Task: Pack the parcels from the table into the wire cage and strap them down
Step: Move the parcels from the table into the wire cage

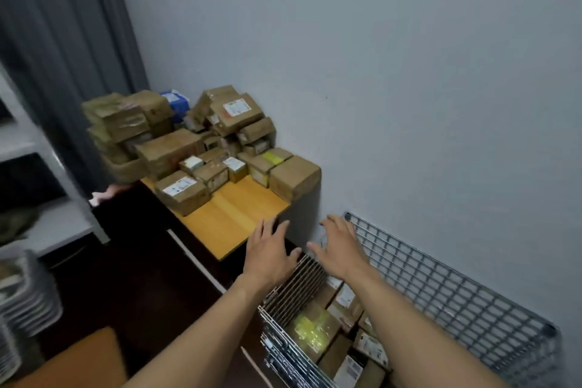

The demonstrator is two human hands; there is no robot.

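Observation:
A heap of brown cardboard parcels [201,148] covers the far part of the wooden table [233,217], set in the room's corner. At the lower right stands the wire cage [441,287] against the wall, with several parcels [333,331] inside it, one wrapped in yellow tape. My left hand [267,255] and my right hand [340,249] hover side by side above the cage's near corner, between the cage and the table's front edge. Both hands have spread fingers and hold nothing.
A white wall runs behind the table and the cage. A dark grey curtain [63,41] hangs at the left, with white shelving [41,173] beside it. An orange surface [78,359] shows at the bottom left over a dark floor.

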